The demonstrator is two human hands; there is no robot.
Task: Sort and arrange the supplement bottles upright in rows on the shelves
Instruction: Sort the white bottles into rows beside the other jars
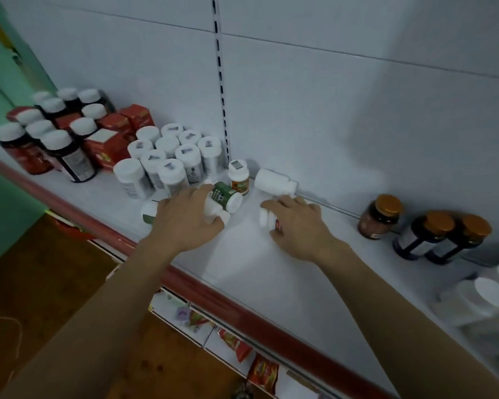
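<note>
The shelf (257,263) is smooth and white, and only a low red lip (242,306) guards its near edge. Any round bottle set rolling toward the person could go over it to the floor.

The block of upright white bottles (167,156) stands just left of the work, close-packed. A careless sweep of the left forearm could knock over several at once.

The left hand (185,220) is curled down over a plain bottle (219,216) lying on its side, fingers wrapped round it. The right hand (297,228) is likewise closed round a red-label bottle (267,218), also lying flat. Both grips come from above on slick cylinders, so lifting 2 at once risks a slip.

The tipped white bottle (272,181) lies loose at the far wall, just beyond the right fingers. A nudge would likely roll it.

The green-label bottle (225,197) lies touching the left fingertips and leans near the 1 upright orange-label bottle (238,180). Dragging the plain bottle out could shove the green one into it and topple it.
</note>
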